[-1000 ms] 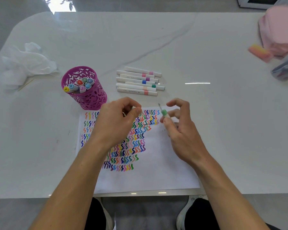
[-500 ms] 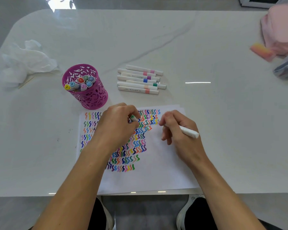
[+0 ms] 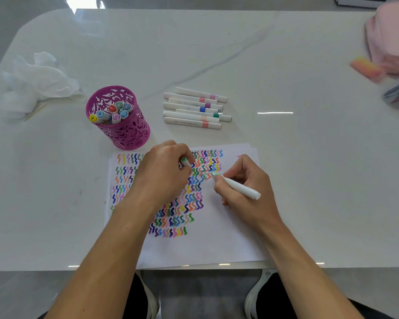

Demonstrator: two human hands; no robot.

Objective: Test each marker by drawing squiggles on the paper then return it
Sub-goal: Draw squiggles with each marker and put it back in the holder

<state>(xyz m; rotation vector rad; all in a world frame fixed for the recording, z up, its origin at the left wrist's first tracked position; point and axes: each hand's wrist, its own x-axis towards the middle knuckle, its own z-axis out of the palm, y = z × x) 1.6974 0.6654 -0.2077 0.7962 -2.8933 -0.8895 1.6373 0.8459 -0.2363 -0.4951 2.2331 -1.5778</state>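
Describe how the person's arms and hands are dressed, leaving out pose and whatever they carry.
Both forearms are bare from the picture's lower edge up to the wrists: no sleeves show. The left hand and the right hand wear no gloves, and no watch, bracelet or ring can be seen on the parts that show. Below the table's near edge, dark trousers and white-edged shoes appear.

L hand (image 3: 164,171) fisted, knuckles up; R hand (image 3: 244,192) in pen-grip.

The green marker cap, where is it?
The small green marker cap is pinched in the left hand, over the white squiggle-covered paper, just below the purple cut-out pen cup.
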